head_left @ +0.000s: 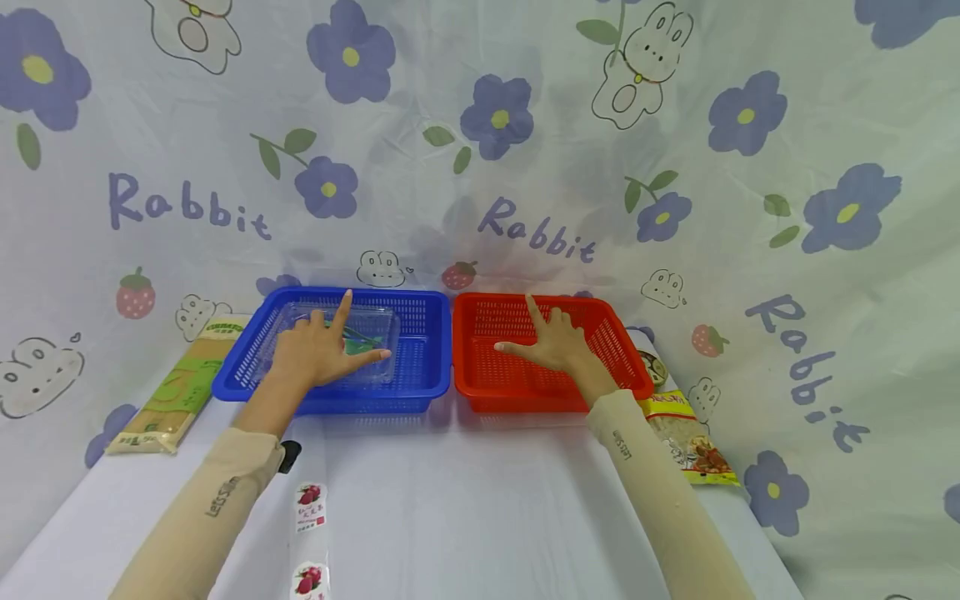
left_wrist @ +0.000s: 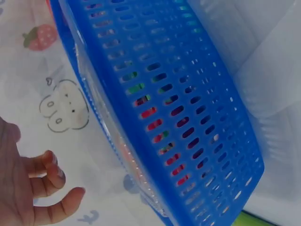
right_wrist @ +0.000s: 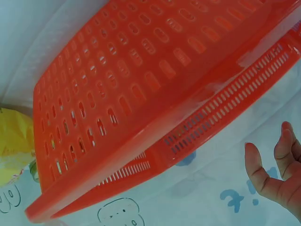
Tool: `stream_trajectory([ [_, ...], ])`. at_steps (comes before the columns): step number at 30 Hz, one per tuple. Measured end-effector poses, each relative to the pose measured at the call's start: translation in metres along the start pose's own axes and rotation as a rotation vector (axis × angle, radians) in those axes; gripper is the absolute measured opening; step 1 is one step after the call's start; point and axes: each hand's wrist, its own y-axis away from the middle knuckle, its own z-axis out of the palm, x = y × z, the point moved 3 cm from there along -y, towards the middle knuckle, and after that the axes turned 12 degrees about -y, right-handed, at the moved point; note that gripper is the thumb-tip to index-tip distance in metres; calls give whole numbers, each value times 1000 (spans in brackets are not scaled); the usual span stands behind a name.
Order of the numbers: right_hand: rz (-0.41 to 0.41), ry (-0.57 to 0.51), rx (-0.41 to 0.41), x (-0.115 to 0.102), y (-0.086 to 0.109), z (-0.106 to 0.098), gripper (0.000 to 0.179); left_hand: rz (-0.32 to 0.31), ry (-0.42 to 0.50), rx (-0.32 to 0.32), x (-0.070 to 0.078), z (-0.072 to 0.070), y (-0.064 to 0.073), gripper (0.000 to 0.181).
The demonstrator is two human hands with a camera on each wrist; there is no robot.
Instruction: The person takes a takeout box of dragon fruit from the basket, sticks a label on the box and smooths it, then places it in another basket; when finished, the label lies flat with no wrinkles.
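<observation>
Clear box (head_left: 378,323) partly hidden behind left grip (head_left: 313,346), contents (head_left: 364,344) unclear, sleeves (head_left: 206,508) cut off by bottom edge

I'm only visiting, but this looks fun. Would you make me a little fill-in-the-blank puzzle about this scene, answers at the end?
1. The clear plastic container sits inside the basket coloured ____.
2. In the head view, the right grip overlaps the neighbouring basket coloured ____.
3. The yellow-ended bag lies on the ____ side of the table, as the person sees it.
4. Purple letters on the backdrop spell the word ____.

Missing words: blue; red; right; Rabbit.
</observation>
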Motion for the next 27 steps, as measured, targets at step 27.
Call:
stream_trajectory([
  [27, 18, -10, -45, -11, 3, 22, 118, -63, 56, -41, -11, 32, 24, 127],
])
